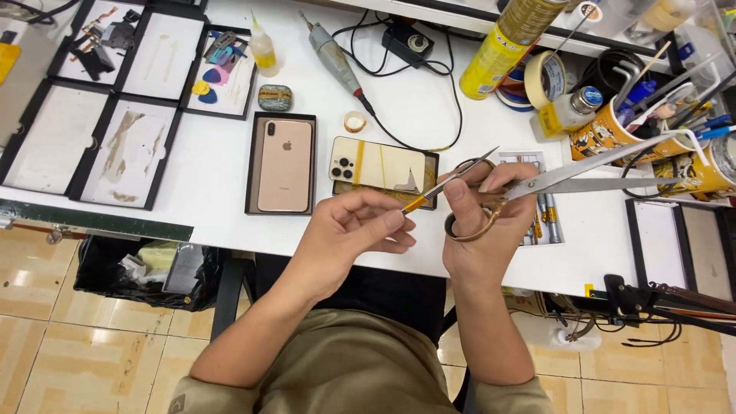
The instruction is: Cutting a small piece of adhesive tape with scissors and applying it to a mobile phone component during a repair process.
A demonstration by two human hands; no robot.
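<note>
At the far left of the white worktable [215, 165] lie black-framed trays [115, 100] holding small parts and coloured picks. Just right of them, a gold phone [284, 165] rests face down in a black box lid; beside it lies a second gold phone back [377, 165] on a dark tray.

Your left hand [349, 234] is closed — thumb and forefinger pinched together on tweezers [448, 182], whose orange-tipped end sits at your fingertips and whose metal points angle up and to the right.

Your right hand [479, 222] is clamped on scissors [567, 172]: fingers pass through the gold-coloured loops, and the long steel blades extend right, slightly parted. The tweezers cross just above the scissor handles, over the table's front edge.

Further right stand a yellow spray can [502, 50], tape rolls [540, 80] and printed cups [613, 130] filled with tools.
</note>
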